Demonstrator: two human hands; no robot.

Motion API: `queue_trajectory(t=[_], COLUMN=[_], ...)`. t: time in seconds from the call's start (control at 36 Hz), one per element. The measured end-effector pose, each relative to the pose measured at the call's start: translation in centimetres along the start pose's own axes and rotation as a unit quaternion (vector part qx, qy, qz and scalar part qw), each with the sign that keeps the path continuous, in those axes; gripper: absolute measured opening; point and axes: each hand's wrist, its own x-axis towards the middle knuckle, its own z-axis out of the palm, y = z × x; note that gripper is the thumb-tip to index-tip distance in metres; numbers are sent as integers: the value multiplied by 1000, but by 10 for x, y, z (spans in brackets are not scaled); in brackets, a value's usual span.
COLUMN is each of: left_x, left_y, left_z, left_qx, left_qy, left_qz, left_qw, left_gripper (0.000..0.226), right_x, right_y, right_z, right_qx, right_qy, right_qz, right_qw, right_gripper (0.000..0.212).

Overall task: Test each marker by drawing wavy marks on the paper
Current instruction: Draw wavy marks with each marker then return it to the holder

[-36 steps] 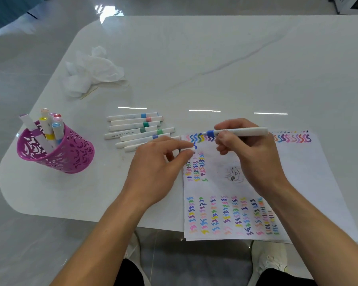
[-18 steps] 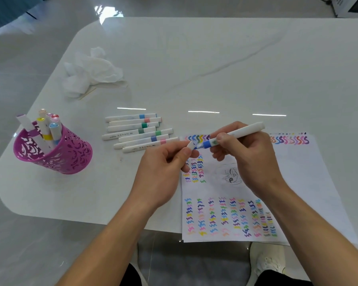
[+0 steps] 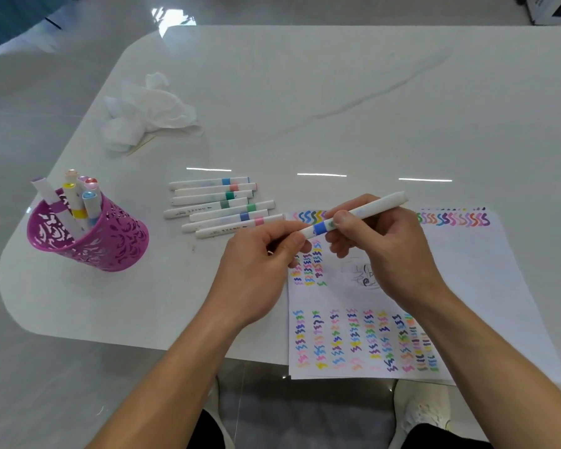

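Observation:
My right hand (image 3: 382, 254) grips a white marker with a blue band (image 3: 370, 210), held slantwise above the paper (image 3: 486, 286). My left hand (image 3: 259, 270) pinches the cap end of that same marker between thumb and fingers, and the cap sits over the tip. The paper carries rows of coloured wavy marks along its top edge and columns of them lower down, plus a small pencil sketch. Several white markers (image 3: 221, 205) lie side by side on the table left of the paper. A purple cut-out pen cup (image 3: 110, 241) at the left holds several more markers.
A crumpled white tissue (image 3: 146, 115) with a thin stick under it lies at the back left of the white marble table (image 3: 337, 92). The paper's lower edge overhangs the table's near edge. My knees and white shoes show below the table.
The marker has left the paper and tilted up. My left hand rose from the table, brought the cap to the blue tip, and now the cap is on.

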Motion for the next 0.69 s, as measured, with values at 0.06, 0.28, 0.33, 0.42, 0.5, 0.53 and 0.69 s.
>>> queue_trajectory(t=[0.06,0.28,0.33,0.42,0.5,0.53,0.69], left_x=[0,-1,-1,-2,-2,-2,-1], left_y=[0,-5,-5,-6,-5,-4,4], left_z=[-1,0,1,2,3,2,-5], left_qx=[-4,-72,-74,-69,-60,-59,-23], left_qy=[1,12,18,31,34,33,29], left_qz=[4,-6,-7,-6,-3,-5,2], left_qw=[1000,997,997,997,998,998,999], left_gripper=[20,19,18,19,19,19,15], right_x=[0,-2,-4,-4,-4,-4,-2], right_y=[0,1,1,2,2,2,0], right_z=[0,2,3,4,5,5,4], right_qx=[14,46,54,60,66,66,73], right_qy=[-7,-24,-26,-30,-30,-30,-41], right_qz=[9,19,19,23,28,30,52], right_qw=[1000,998,998,997,997,997,995], right_gripper=[14,16,16,17,16,15,18])
